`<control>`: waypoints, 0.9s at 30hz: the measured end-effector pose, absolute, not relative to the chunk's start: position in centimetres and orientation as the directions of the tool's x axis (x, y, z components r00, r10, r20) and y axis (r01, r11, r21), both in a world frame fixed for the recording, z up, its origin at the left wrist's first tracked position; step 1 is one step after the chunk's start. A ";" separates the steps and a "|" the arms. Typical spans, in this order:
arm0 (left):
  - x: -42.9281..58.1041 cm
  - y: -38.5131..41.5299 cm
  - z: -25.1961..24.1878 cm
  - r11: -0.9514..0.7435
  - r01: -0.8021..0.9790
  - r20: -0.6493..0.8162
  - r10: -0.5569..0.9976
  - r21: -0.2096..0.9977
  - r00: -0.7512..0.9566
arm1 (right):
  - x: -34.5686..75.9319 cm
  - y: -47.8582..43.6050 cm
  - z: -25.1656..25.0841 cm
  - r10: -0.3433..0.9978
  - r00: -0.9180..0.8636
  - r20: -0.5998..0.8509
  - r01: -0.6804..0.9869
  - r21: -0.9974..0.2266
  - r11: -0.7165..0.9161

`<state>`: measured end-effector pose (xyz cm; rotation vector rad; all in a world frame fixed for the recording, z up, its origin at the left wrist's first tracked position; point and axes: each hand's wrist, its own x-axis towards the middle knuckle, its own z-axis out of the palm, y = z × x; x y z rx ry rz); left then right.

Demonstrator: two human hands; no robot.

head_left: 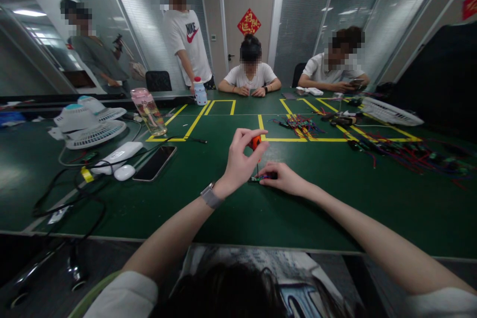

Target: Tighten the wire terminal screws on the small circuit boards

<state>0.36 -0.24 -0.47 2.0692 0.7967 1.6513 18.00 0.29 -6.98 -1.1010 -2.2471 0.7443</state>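
Note:
My left hand [240, 159] is closed around the orange handle of a small screwdriver [255, 143], held upright with its thin shaft pointing down. The tip meets a small part with coloured wires [259, 178] lying on the green table [231, 208]. My right hand [285, 178] rests on the table just right of it, fingers pinched on that small part. A grey watch sits on my left wrist.
To the left lie a black phone [155, 163], a white mouse [124, 172], black cables, two white fans [89, 126] and a pink bottle [149, 112]. Bundles of coloured wires [406, 151] spread over the right side. Other people sit and stand at the far edge.

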 end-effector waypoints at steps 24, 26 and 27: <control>0.4 0.0 -0.9 -0.767 0.153 0.766 0.638 0.623 0.079 | 17.9 0.2 -6.8 0.828 -0.523 0.201 0.537 -0.677 0.503; 0.3 -0.1 -0.8 -0.771 0.192 0.774 0.629 0.608 0.071 | 17.9 0.1 -6.8 0.828 -0.523 0.203 0.537 -0.676 0.505; 0.3 -0.1 -0.7 -0.769 0.182 0.769 0.633 0.613 0.084 | 17.9 0.1 -6.7 0.828 -0.522 0.203 0.539 -0.674 0.505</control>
